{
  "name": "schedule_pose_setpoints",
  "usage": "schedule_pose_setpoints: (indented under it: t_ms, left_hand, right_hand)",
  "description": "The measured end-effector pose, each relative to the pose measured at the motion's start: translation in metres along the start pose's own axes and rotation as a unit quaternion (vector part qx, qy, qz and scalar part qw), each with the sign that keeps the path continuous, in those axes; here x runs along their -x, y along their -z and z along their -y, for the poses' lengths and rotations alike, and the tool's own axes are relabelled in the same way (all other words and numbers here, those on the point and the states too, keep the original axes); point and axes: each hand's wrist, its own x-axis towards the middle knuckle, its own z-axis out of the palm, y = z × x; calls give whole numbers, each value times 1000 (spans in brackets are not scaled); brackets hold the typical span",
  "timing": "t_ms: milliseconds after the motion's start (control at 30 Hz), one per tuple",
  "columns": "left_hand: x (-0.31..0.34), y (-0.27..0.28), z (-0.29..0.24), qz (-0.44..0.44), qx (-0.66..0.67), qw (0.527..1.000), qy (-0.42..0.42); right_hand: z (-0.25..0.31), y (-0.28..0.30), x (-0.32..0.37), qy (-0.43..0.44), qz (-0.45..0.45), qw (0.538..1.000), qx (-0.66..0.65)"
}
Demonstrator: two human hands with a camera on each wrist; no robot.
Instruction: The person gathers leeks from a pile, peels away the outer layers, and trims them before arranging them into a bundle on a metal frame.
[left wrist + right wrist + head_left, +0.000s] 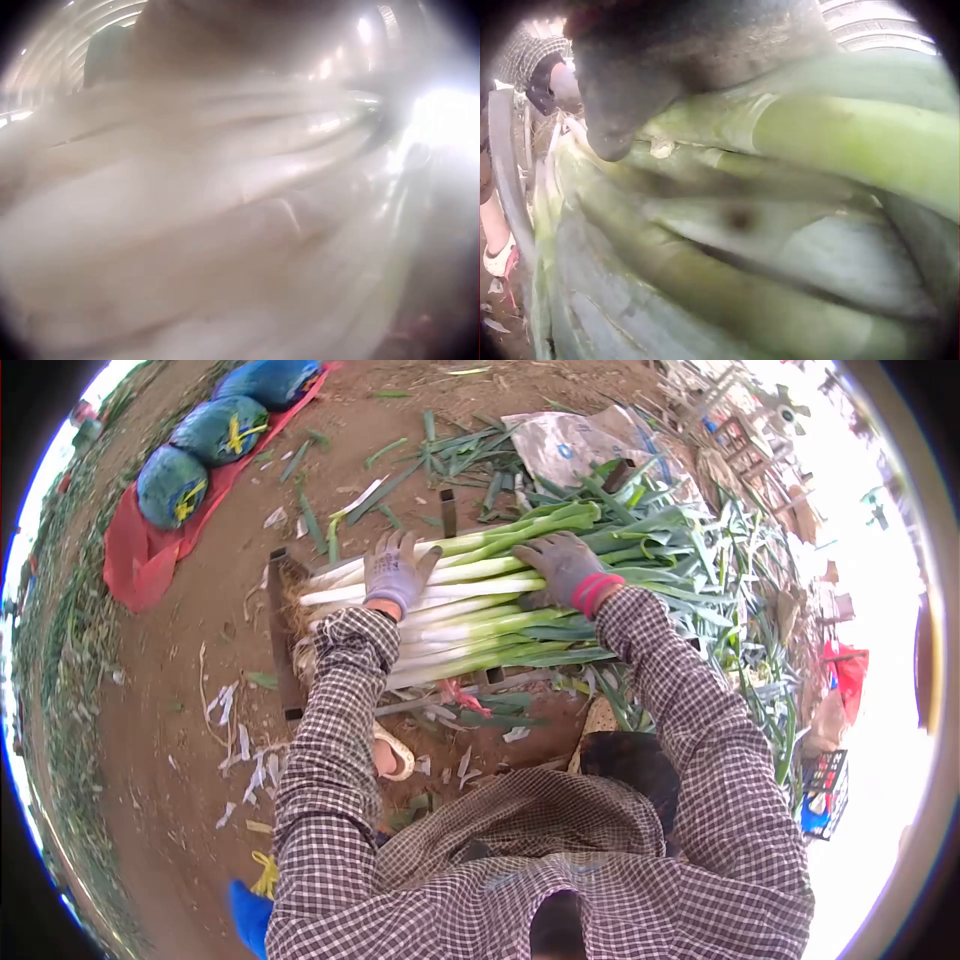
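Observation:
A thick bundle of leeks (450, 598) lies crosswise in front of me, white shafts and roots to the left, green leaves (690, 560) to the right. My gloved left hand (398, 570) rests on the white shafts with its fingers extended away from me. Further right, my gloved right hand (570, 568) lies over the bundle where white turns to green, fingers pointing left. Close up in the right wrist view, a dark gloved finger (611, 135) presses along the green stalks (855, 142). Pale, blurred shafts (187, 195) fill the left wrist view.
A metal frame (284, 630) with short upright posts (448, 512) surrounds the bundle. Loose leaves and a whitish sack (580, 445) lie beyond it. Several blue-green bundles (172, 487) sit on red sheeting (140, 560) at far left. Pinkish-red ties (465, 698) hang at the near side.

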Motion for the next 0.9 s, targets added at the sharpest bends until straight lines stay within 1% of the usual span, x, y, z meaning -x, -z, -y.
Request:
schedule_pose_setpoints:
  t_ms: [33, 67, 100, 133, 167, 200, 233, 267, 300, 333, 367, 400, 500, 533, 600, 667, 700, 733, 767, 800, 833, 867, 900]
  left_hand:
    - [-7, -16, 3, -31, -28, 999, -13]
    - [-15, -23, 8, 66, 18, 997, -24]
    - [-25, -1, 1, 298, 64, 951, 51]
    - [-13, -43, 26, 289, -21, 954, -70]
    - [-1, -82, 48, 254, -107, 943, -186]
    - [7, -114, 74, 209, -140, 940, -231]
    - [1, -79, 57, 153, -248, 910, -295]
    - [2, -100, 86, 100, -298, 892, -325]
    - [-11, -77, 63, 272, -239, 909, -207]
    - [-17, -61, 47, 322, -213, 912, -137]
    - [-22, -64, 50, 327, -223, 910, -123]
    - [-23, -75, 67, 277, -184, 929, -164]
    - [-30, -80, 89, 241, -59, 945, -215]
    - [-31, -83, 91, 246, -2, 958, -147]
    - [-30, -88, 88, 253, 108, 961, -4]
    - [-37, -71, 71, 280, 53, 958, -13]
    - [-40, -57, 60, 294, 23, 955, -16]
    - [-42, -44, 38, 269, -8, 961, 59]
    - [-41, -37, 30, 233, 6, 971, 44]
    - [-41, -31, 22, 195, 21, 980, 28]
    - [-40, -24, 11, 157, 35, 987, 12]
    - [-37, -11, -13, 102, 138, 985, -33]
    - [-33, 8, -44, 92, 159, 982, -50]
  right_hand:
    - [-1, -1, -3, 1, 5, 1000, -5]
    - [-1, -3, -4, -7, 10, 1000, -12]
    - [3, 5, -7, -30, 54, 997, -35]
    - [-7, -14, -2, -3, -14, 999, -43]
    - [-8, -14, -1, -10, 7, 999, -31]
    - [-6, -1, 3, -9, 32, 999, -23]
    - [-13, -14, 1, 22, -16, 999, 17]
    - [-10, -14, 3, 17, -39, 999, 26]
    - [-9, -9, 2, -4, 7, 1000, 8]
    - [-9, -10, 1, -8, 7, 1000, 2]
    - [-6, -12, 0, -10, -12, 1000, 19]
    - [-5, -14, 2, -12, -33, 999, 36]
    - [9, -17, 17, -73, -179, 979, 60]
    - [9, -11, 30, -79, -197, 977, 29]
    - [19, 21, 76, -85, -232, 968, -34]
    - [25, 89, 177, -119, -156, 977, -88]
    - [17, 81, 217, -148, -185, 964, -123]
    - [6, 72, 256, -175, -214, 948, -159]
    - [-3, 69, 303, -216, -230, 928, -199]
    - [-15, 40, 350, -251, -284, 890, -252]
    - [-24, 16, 400, -341, -230, 883, -228]
    - [-24, -5, 444, -479, -115, 845, -210]
    - [-19, -42, 491, -545, -51, 809, -215]
